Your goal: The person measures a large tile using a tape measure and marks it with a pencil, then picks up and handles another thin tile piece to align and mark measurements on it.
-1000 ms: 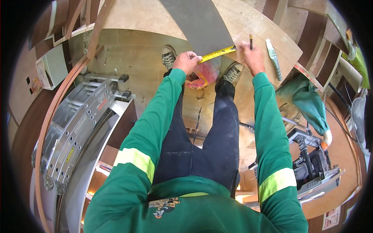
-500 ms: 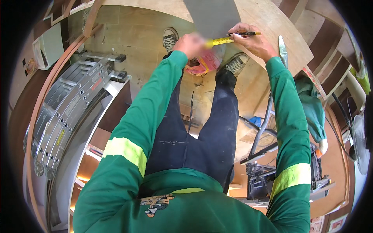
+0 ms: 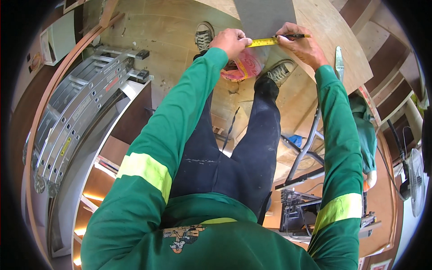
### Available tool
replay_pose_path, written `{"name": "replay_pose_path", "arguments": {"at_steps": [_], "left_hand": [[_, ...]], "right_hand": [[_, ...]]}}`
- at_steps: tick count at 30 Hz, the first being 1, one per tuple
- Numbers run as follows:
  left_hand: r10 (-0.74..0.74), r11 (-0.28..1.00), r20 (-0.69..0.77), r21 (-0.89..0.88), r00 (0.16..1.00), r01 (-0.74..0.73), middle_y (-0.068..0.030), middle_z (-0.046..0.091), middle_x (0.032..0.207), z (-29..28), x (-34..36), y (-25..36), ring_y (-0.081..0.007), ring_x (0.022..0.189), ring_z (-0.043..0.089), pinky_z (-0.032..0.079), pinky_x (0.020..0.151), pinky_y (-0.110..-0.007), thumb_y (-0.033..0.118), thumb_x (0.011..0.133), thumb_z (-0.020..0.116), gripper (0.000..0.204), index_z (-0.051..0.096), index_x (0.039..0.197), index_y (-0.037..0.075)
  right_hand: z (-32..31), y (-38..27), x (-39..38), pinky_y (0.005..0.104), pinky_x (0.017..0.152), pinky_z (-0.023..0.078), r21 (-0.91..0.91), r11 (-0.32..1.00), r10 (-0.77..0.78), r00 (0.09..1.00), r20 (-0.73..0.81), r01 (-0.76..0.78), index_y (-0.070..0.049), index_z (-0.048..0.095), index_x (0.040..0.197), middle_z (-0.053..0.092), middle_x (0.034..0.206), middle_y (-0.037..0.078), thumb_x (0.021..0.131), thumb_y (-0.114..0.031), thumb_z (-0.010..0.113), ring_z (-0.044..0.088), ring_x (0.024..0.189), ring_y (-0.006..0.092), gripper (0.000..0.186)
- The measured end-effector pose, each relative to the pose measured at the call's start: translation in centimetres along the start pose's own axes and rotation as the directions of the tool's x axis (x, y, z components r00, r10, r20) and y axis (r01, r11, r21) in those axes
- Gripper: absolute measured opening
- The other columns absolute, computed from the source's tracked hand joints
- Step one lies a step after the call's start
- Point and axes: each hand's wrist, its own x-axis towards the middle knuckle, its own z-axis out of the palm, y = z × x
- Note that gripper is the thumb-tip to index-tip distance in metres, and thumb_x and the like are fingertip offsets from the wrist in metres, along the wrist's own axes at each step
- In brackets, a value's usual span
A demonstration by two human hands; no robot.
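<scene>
A short length of yellow tape measure (image 3: 263, 42) spans between my hands, along the near edge of a dark grey sheet (image 3: 265, 17). My left hand (image 3: 230, 42) is closed on its left end, thumb and fingers pinching it. At the other end, my right hand (image 3: 303, 48) grips a dark pencil (image 3: 298, 35) lying crosswise in the fingers, while its fingertips touch the tape. The sheet rests on a pale wooden board (image 3: 326, 33). Whatever sits inside my left palm is hidden.
A flat metal tool (image 3: 339, 64) lies on the board beside my right wrist. Below my hands, a pink bag (image 3: 243, 67) is on the floor between my shoes. An aluminium ladder (image 3: 76, 114) lies at left. Right are a metal stand (image 3: 306, 146) and a fan (image 3: 416, 180).
The whole view has shifted slightly, so hands, shoes and board appear farther right and higher. Both hands keep their hold on the tape and pencil, about the same distance apart.
</scene>
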Motion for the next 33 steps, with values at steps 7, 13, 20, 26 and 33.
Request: {"name": "replay_pose_path", "arguments": {"at_steps": [7,13,20,26,33], "left_hand": [[-0.052,0.999,0.038,0.006,0.998,0.052,-0.0081,0.075,0.089,-0.2,0.0,-0.1,-0.0249,0.087,0.071,0.054,0.082,-0.04,0.044,0.085,0.07,0.034,0.075,0.101,0.014],[-0.039,0.999,0.03,0.01,0.999,0.038,-0.0074,0.075,0.085,-0.1,0.0,0.1,-0.0236,0.085,0.071,0.054,0.081,-0.039,0.042,0.086,0.069,0.032,0.075,0.1,0.014],[-0.041,0.999,0.048,0.006,0.998,0.04,-0.0067,0.075,0.085,-0.1,0.0,0.3,-0.0237,0.085,0.071,0.054,0.082,-0.04,0.043,0.086,0.069,0.032,0.075,0.098,0.014],[-0.026,1.0,0.026,0.005,0.999,0.026,-0.0067,0.075,0.085,0.2,0.1,0.3,-0.0239,0.084,0.071,0.053,0.082,-0.04,0.043,0.086,0.069,0.033,0.074,0.099,0.013],[-0.018,0.999,-0.017,-0.031,1.0,0.017,-0.0144,0.072,0.086,0.2,-0.2,0.1,-0.0299,0.083,0.07,0.053,0.078,-0.04,0.044,0.085,0.071,0.04,0.074,0.097,0.005]], "right_hand": [[0.0,-0.4,0.2,0.0304,0.075,0.047,-0.028,0.999,0.032,0.999,0.026,-0.031,-0.003,0.067,0.097,0.06,0.081,0.001,0.091,-0.018,0.07,0.055,0.08,0.0127,0.016],[-0.1,-0.5,0.3,0.0288,0.075,0.05,-0.032,0.999,0.022,1.0,0.003,-0.022,-0.005,0.069,0.098,0.065,0.082,0.003,0.09,-0.019,0.068,0.058,0.078,0.0125,0.017],[0.0,0.3,0.1,0.0285,0.074,0.049,-0.053,0.998,0.02,1.0,0.02,-0.019,-0.005,0.069,0.098,0.064,0.081,0.003,0.091,-0.018,0.067,0.058,0.078,0.0125,0.016],[0.3,1.2,0.3,0.029,0.073,0.048,0.109,0.994,0.013,0.999,-0.04,-0.009,-0.005,0.069,0.097,0.064,0.081,0.003,0.09,-0.019,0.068,0.056,0.077,0.0118,0.016],[0.1,-0.4,0.4,0.0296,0.076,0.049,-0.025,0.999,0.037,0.999,0.006,-0.037,-0.002,0.068,0.098,0.064,0.084,0.003,0.091,-0.016,0.068,0.058,0.081,0.0115,0.016]]}}
